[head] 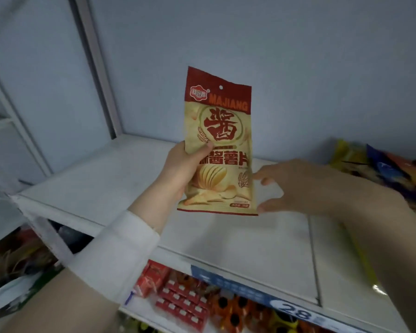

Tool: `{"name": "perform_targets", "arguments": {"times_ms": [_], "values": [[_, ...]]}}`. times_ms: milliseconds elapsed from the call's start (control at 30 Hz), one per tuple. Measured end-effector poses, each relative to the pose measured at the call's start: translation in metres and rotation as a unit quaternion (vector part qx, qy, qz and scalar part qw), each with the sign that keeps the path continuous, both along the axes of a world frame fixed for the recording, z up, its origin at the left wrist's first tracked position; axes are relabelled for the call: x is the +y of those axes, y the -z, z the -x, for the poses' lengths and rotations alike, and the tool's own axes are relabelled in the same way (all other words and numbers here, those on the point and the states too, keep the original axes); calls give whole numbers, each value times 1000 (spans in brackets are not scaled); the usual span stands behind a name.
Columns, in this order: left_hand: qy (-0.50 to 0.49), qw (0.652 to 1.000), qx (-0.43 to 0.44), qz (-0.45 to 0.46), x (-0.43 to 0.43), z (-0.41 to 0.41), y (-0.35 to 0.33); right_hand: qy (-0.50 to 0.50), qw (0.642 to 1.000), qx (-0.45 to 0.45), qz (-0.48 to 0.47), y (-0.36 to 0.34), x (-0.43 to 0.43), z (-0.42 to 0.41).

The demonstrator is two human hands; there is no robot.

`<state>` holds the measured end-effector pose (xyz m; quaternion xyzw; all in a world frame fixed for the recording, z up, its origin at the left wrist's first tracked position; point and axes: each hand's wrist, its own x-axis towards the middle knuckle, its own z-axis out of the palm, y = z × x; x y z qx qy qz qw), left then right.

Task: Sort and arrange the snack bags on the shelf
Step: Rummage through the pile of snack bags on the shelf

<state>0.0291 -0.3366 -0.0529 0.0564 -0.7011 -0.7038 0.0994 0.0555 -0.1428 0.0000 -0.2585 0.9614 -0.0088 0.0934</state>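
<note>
The left hand [181, 169] grips a tall cream-and-red foil crisp bag [226, 111] by its left edge, thumb across the front, holding it upright above the white metal shelf board [94, 188]. The right hand [298, 186], fingers loosely spread and gripping nothing, is at the bag's lower right corner. A heap of yellow, blue and orange snack bags [382, 167] lies at the shelf's right end.

The snack bag [217, 145] is thin plastic film, creased, with a soft sheen. The shelf [101, 179] is smooth, matt white, seemingly painted metal. The near-left sleeve [115, 251] is white cloth. The piled bags [382, 164] at far right look glossy.
</note>
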Motion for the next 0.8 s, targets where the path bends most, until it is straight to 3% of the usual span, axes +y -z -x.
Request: {"name": "perform_targets", "arguments": {"times_ms": [200, 467, 800], "values": [[-1, 997, -70, -19, -101, 22, 24, 7, 999, -41, 4, 20, -104, 20], [-24, 991, -117, -57, -166, 74, 37, 5, 1000, -25, -15, 22, -166, 76], [-6, 983, -186, -9, -238, 127, 53, 2, 999, -43, -31, 37, -233, 131]]}}
